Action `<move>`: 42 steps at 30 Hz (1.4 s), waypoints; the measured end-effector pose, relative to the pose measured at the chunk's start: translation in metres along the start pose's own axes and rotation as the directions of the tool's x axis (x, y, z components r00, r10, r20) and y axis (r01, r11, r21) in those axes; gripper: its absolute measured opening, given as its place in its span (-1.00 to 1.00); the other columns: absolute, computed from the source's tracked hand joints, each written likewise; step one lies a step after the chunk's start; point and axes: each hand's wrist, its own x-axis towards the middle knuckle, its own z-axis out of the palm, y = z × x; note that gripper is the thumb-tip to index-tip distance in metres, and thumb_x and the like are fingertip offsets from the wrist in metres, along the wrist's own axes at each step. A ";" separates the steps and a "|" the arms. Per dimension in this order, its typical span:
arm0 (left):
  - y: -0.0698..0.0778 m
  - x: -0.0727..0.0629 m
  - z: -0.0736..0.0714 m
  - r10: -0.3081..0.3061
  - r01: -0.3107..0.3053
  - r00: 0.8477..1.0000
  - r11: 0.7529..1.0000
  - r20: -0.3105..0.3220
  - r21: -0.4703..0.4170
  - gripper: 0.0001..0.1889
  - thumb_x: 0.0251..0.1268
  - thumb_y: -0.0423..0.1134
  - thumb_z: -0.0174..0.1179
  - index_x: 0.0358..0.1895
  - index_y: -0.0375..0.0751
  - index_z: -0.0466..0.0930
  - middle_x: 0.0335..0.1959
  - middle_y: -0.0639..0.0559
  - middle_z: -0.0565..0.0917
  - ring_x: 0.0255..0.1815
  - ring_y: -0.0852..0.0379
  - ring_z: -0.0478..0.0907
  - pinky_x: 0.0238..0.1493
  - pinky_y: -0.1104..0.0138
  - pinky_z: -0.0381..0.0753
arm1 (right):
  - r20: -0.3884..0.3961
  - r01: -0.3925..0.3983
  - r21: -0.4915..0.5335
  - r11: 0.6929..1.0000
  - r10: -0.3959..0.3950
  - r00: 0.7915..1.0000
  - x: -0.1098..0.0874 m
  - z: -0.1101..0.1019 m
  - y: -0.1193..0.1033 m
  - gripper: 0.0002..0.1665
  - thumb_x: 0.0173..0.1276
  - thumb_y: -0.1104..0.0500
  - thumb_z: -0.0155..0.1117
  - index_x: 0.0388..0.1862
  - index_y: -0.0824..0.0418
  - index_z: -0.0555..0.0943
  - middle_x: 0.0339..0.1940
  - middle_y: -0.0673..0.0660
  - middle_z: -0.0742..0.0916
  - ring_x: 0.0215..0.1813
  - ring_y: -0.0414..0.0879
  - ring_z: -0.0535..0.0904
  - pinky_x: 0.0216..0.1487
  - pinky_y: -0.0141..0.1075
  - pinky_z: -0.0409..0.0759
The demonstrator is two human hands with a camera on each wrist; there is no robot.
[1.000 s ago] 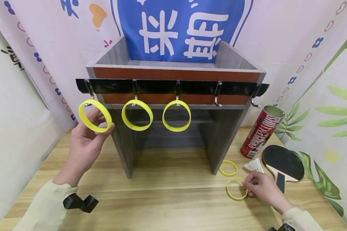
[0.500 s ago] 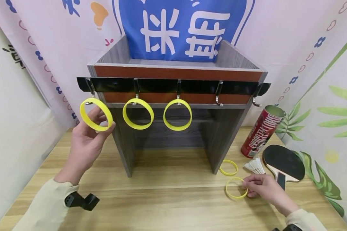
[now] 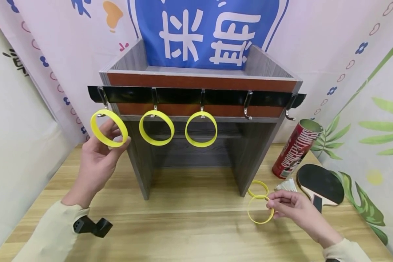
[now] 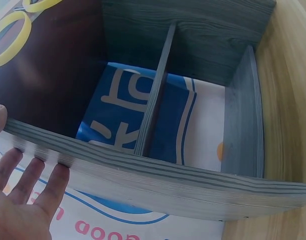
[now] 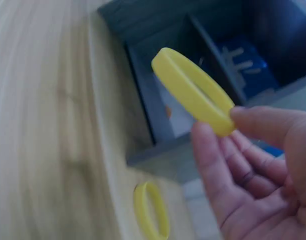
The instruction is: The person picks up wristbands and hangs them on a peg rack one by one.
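The right hand [image 3: 294, 209] pinches a thin, round yellow band [image 5: 189, 95], raised above the pale wood-grain desk [image 3: 183, 229]; well apart, the left hand [image 3: 99, 162] grips a grey wood-grain shelf [image 3: 250, 153] by its side.

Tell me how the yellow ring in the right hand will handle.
The yellow ring is probably light: the right hand holds it up by one edge. It is likely springy rather than floppy, as its thin band shows no sag. Stood on edge, its round outline could let it roll.
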 end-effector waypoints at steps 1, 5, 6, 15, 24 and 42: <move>0.000 0.000 0.000 -0.004 0.004 1.000 1.000 0.000 -0.002 -0.43 0.43 -0.52 0.23 0.46 -0.07 0.50 0.14 0.21 0.64 0.18 0.24 0.58 0.11 0.65 0.64 | -0.006 0.029 0.000 1.000 -0.029 1.000 0.000 0.002 -0.004 -0.64 0.57 0.24 0.24 0.13 0.53 0.55 -0.18 -0.11 0.83 -0.13 -0.28 0.78 -0.10 -0.30 0.83; 0.000 0.000 0.002 -0.007 0.008 1.000 1.000 0.011 -0.024 -0.43 0.43 -0.51 0.23 0.46 -0.08 0.51 0.12 0.20 0.65 0.18 0.22 0.59 0.12 0.64 0.65 | -0.067 0.146 0.015 0.989 -0.145 0.987 -0.001 0.011 -0.024 -0.81 0.57 0.30 0.22 0.06 0.34 0.63 -0.18 -0.09 0.84 -0.15 -0.25 0.80 -0.11 -0.30 0.83; 0.000 0.000 0.002 -0.005 0.005 1.000 1.000 0.013 -0.030 -0.44 0.43 -0.52 0.23 0.45 -0.08 0.51 0.12 0.18 0.65 0.19 0.21 0.59 0.12 0.64 0.65 | -0.082 0.174 0.023 0.984 -0.172 0.982 -0.001 0.014 -0.029 -0.83 0.57 0.31 0.21 0.05 0.28 0.65 -0.18 -0.08 0.84 -0.15 -0.25 0.80 -0.11 -0.31 0.83; 0.000 0.000 0.000 0.033 -0.034 0.999 0.998 -0.010 -0.051 -0.44 0.39 -0.58 0.22 0.42 -0.15 0.54 0.07 0.19 0.67 0.15 0.19 0.61 0.10 0.62 0.67 | -0.262 0.427 0.226 0.875 -0.368 0.892 0.010 0.037 -0.076 -0.77 0.54 0.47 0.12 0.01 0.29 0.66 -0.18 0.03 0.84 -0.13 -0.22 0.78 -0.12 -0.38 0.80; 0.000 0.001 0.000 0.016 -0.016 1.000 0.999 -0.007 -0.035 -0.43 0.40 -0.56 0.22 0.43 -0.11 0.53 0.11 0.09 0.66 0.16 0.19 0.59 0.11 0.65 0.65 | -0.397 0.604 0.416 0.679 -0.462 0.793 0.020 0.048 -0.122 -0.75 0.55 0.52 0.04 0.05 0.40 0.62 -0.14 0.15 0.82 -0.11 -0.10 0.82 0.03 -0.33 0.81; -0.001 0.001 0.001 0.017 -0.017 1.000 1.000 -0.020 -0.022 -0.45 0.41 -0.55 0.23 0.43 -0.18 0.53 0.09 0.12 0.66 0.15 0.21 0.60 0.08 0.63 0.67 | -0.536 0.670 0.440 0.598 -0.424 0.730 0.033 0.067 -0.163 -0.83 0.52 0.44 0.18 0.02 0.35 0.62 -0.12 0.14 0.80 -0.10 -0.09 0.82 0.13 -0.25 0.80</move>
